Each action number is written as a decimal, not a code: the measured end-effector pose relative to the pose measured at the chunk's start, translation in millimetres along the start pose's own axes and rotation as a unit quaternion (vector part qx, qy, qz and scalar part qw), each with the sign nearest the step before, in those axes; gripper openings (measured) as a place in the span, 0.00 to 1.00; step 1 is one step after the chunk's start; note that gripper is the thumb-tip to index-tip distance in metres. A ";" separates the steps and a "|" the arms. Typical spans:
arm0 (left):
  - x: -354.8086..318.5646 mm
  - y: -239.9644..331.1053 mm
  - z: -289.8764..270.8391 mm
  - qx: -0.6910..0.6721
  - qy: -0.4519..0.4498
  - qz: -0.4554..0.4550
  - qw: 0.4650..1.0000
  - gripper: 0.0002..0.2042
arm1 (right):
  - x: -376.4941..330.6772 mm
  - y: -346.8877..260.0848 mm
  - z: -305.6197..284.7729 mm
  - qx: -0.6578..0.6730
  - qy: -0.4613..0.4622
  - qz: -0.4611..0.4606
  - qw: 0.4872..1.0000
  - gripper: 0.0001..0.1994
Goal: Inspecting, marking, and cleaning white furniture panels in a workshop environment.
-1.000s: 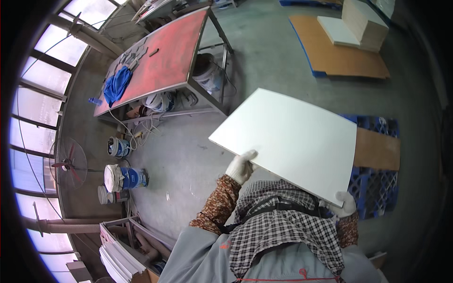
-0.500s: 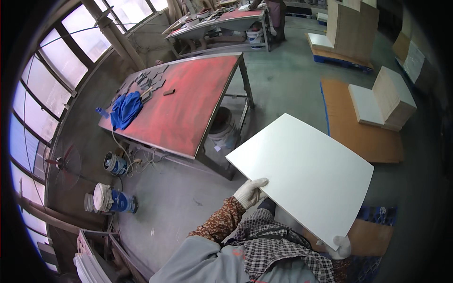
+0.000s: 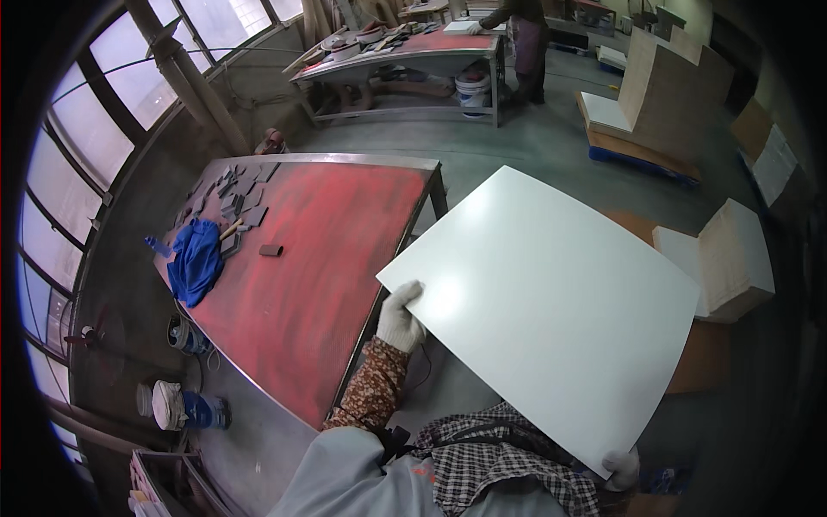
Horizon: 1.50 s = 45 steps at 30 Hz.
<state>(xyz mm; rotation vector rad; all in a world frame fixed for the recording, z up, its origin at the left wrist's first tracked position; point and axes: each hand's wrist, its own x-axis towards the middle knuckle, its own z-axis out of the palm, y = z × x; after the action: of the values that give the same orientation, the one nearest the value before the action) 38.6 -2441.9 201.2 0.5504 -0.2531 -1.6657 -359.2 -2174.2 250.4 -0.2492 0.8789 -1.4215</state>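
Note:
A large white rectangular panel (image 3: pixel 551 302) with a smooth, shiny face is held up in front of me, to the right of the red-topped table (image 3: pixel 301 293). My left hand (image 3: pixel 401 320), in a whitish glove, grips the panel's near left edge. At its near right corner, my gloved right hand (image 3: pixel 622 470) is closed on it, with part of the fingers hidden behind the panel. On the table lie a blue cloth (image 3: pixel 196 263), several dark grey flat pads (image 3: pixel 233 205) and one small dark brown block (image 3: pixel 271 251).
Behind the panel, white boards (image 3: pixel 736 263) are stacked on a brown-topped base. Farther back stands a tall board stack (image 3: pixel 668 86) on a blue pallet. A person (image 3: pixel 525 43) works at the far bench (image 3: pixel 405 56). Buckets (image 3: pixel 189 407) stand on the floor at left.
The view has shifted closer to the red table, which now lies beside my left forearm. The panel is still in both hands, its left corner now near the table's right edge.

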 end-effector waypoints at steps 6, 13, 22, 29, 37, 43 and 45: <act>161.5 66.9 11.0 -0.009 0.004 0.055 0.998 0.39 | 196.4 -88.1 21.9 -0.083 -0.065 0.040 0.994 0.43; 259.8 163.5 52.5 0.158 0.037 0.066 0.985 0.50 | 427.5 -203.5 97.7 -0.207 -0.182 0.157 0.948 0.43; 536.0 262.4 -26.3 0.341 0.242 0.007 0.909 0.35 | 719.5 -229.9 262.9 -0.298 -0.335 0.245 0.860 0.40; 737.0 335.4 7.4 0.403 0.297 0.171 0.849 0.37 | 923.7 -269.2 398.6 -0.380 -0.351 0.305 0.800 0.36; 939.3 424.9 6.3 0.785 0.409 -0.078 0.458 0.45 | 1208.7 -251.3 502.7 -0.279 -0.371 0.263 0.845 0.35; 1054.4 420.5 18.6 0.797 0.391 -0.131 0.442 0.44 | 1463.7 -210.6 537.6 -0.222 -0.439 0.333 0.804 0.26; 1074.7 414.9 6.5 0.759 0.439 -0.120 0.465 0.43 | 1520.6 -205.6 572.5 -0.226 -0.465 0.343 0.784 0.25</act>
<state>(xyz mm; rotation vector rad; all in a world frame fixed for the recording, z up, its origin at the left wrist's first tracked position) 304.5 -3562.5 173.7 2.7792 -0.8947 -0.6744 -281.7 -3809.1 192.2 -0.8204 0.3652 -0.2617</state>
